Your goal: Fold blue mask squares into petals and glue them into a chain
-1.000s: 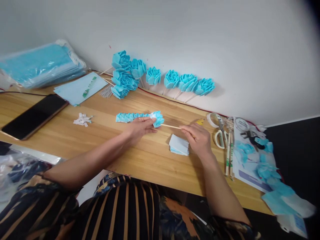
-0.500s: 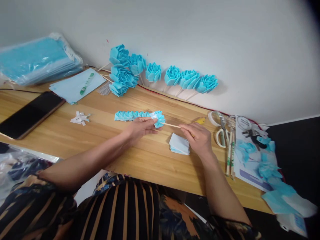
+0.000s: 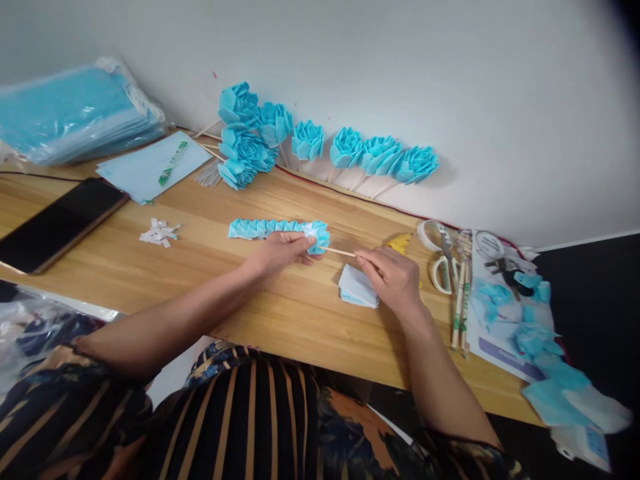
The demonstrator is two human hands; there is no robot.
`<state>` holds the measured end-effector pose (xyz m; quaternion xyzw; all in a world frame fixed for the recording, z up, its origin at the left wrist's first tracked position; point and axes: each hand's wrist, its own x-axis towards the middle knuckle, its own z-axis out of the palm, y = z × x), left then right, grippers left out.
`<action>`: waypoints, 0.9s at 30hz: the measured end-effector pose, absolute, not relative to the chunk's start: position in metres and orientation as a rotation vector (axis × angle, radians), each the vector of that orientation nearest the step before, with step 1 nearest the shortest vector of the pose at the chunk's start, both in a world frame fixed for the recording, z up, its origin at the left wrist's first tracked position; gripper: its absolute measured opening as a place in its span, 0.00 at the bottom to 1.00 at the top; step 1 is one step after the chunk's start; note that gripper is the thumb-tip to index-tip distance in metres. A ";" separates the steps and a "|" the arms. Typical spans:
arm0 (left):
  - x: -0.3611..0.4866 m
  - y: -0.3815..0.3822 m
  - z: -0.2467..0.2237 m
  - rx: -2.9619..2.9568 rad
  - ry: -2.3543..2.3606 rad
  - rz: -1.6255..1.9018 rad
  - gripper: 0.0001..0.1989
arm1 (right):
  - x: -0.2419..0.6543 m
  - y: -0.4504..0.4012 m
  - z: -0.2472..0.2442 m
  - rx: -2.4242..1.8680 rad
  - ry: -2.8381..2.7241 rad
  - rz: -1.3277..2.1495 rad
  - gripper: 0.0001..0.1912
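While the left fingers pinch the blue bloom (image 3: 320, 238) — folded petals — the right fingers grip its wooden stick (image 3: 340, 251).

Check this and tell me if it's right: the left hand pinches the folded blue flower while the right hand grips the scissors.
One thing is wrong: in the head view the right hand grips the thin wooden stick; the scissors lie on the desk. The left hand does pinch the folded blue flower.

Dark-screened phone (image 3: 63, 225) on the wooden table (image 3: 300, 333), beside a thin black cable (image 3: 40, 175).
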<state>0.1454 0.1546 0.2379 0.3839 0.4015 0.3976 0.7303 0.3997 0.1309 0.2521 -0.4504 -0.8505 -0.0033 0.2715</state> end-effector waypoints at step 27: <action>0.146 0.157 0.241 0.864 0.962 0.959 0.06 | 0.379 0.124 0.262 -1.065 -2.165 -0.645 0.08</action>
